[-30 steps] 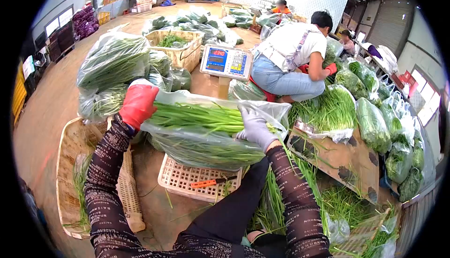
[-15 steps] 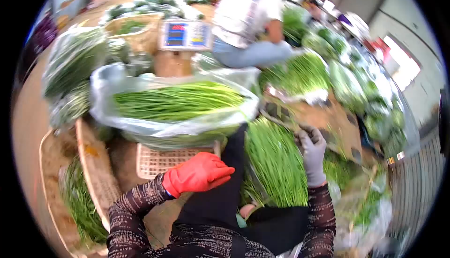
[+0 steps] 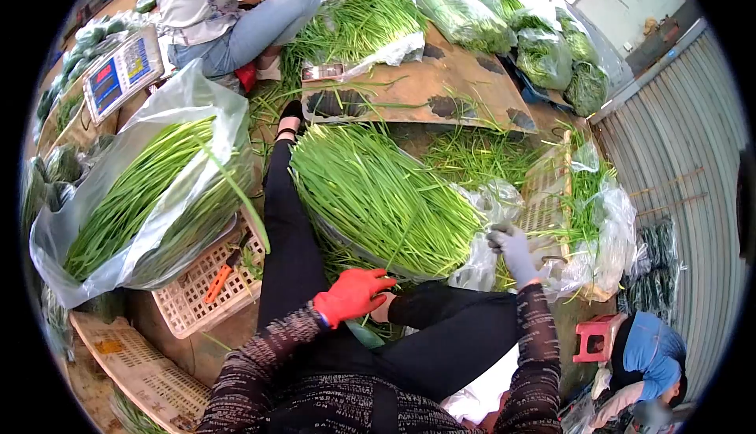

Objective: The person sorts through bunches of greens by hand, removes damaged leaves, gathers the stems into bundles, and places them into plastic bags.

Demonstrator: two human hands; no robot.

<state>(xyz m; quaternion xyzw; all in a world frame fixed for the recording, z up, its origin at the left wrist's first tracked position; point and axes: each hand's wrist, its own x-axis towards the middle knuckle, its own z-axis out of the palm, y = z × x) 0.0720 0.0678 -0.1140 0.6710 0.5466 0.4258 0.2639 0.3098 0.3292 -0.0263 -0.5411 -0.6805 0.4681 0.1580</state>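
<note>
My left hand (image 3: 353,295), in a red glove, hovers over my lap near the lower edge of a big heap of long green stalks (image 3: 386,198); its fingers are apart and hold nothing. My right hand (image 3: 514,253), in a grey glove, is at the heap's right end beside crumpled clear plastic (image 3: 479,261). Its fingers are curled in, and what they hold, if anything, is too small to make out. On the left, an open clear bag (image 3: 52,233) filled with green stalks (image 3: 142,194) rests partly over a perforated crate (image 3: 177,308).
An orange-handled knife (image 3: 219,283) lies in the crate. A scale (image 3: 122,74) stands at upper left beside a seated co-worker (image 3: 236,24). Beyond the heap is a brown board (image 3: 409,91). Another person (image 3: 650,355) bends at lower right by a red stool (image 3: 596,338).
The view has swung right and down. Both hands have left the filled bag and are now at the heap of stalks. A person and red stool have come into view at lower right.
</note>
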